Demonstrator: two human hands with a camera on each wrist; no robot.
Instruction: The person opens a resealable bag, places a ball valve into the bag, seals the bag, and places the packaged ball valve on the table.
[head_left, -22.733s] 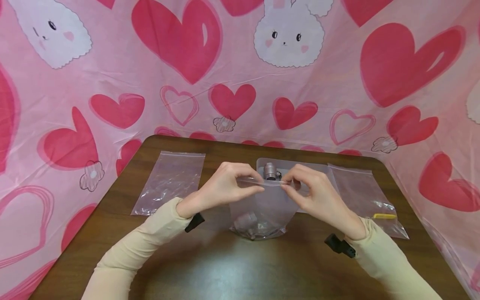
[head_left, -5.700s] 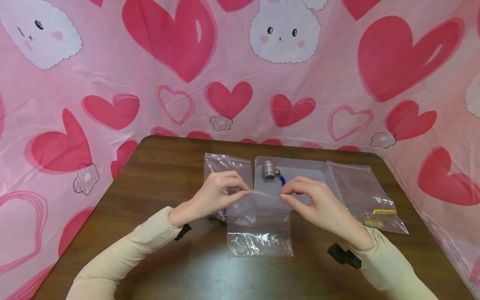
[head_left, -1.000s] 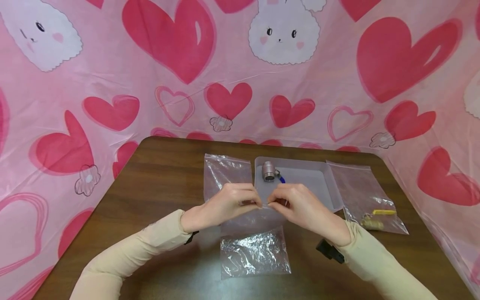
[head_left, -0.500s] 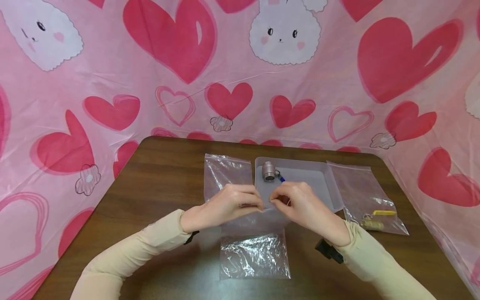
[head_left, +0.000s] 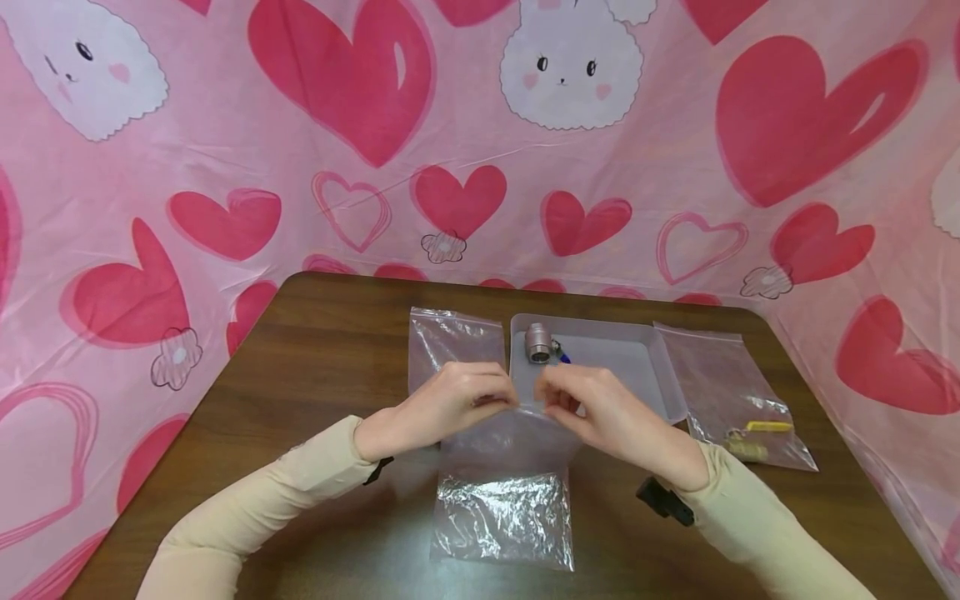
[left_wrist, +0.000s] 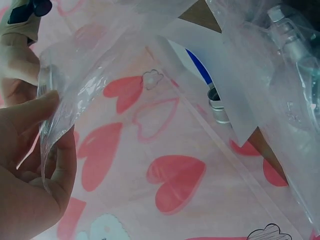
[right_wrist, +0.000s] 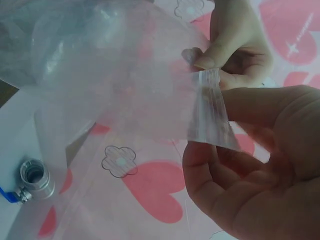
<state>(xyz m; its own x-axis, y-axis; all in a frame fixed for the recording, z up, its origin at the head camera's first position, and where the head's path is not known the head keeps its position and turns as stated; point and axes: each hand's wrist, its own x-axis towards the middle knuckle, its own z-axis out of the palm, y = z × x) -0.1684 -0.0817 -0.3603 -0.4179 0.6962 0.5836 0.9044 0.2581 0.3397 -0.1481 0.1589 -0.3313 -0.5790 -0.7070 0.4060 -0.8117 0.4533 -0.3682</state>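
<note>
At its zip edge, a clear zip-lock bag [head_left: 506, 517] is held between both hands, its lower part hanging flat and shiny toward the front with nothing visible inside. The left hand [head_left: 442, 404] pinches the left of that edge between thumb and fingers; the left wrist view shows the plastic [left_wrist: 60, 120] between them. Opposite it, the right hand [head_left: 607, 412] has its thumb and curled fingers on the zip strip [right_wrist: 212, 112]. Just beyond the hands, a metal ball valve [head_left: 537, 342] with a blue handle [left_wrist: 200, 67] stands in a shallow translucent tray [head_left: 622, 358].
Left of the tray lies another zip bag [head_left: 453, 337], partly behind the left hand; a metal fitting [left_wrist: 295, 45] shows through plastic in the left wrist view. On the right, a bag [head_left: 705, 358] contains a brass valve [head_left: 745, 451] with a yellow handle [head_left: 768, 426].
Since the oldest frame, a filled bag has left the hands and lies beside the tray; the flat bag from the left is held instead. Lately its lower end has shifted slightly nearer.
</note>
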